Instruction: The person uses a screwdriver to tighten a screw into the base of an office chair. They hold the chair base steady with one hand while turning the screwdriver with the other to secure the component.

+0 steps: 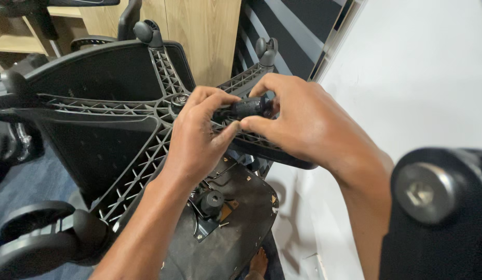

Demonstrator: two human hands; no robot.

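Observation:
An office chair lies tipped over, and its black star-shaped base with ribbed arms faces me. Both my hands meet at the end of one arm of that base. My left hand and my right hand pinch a small black cylindrical part between fingers and thumbs. Casters sit at the tips of the far arms. Below my hands the underside of the seat shows its metal plate and a black knob.
A large caster sits at the lower left. A blurred black part with a metal bolt head fills the lower right corner. A white wall stands on the right, and wooden panels stand behind the chair. A bare foot shows below.

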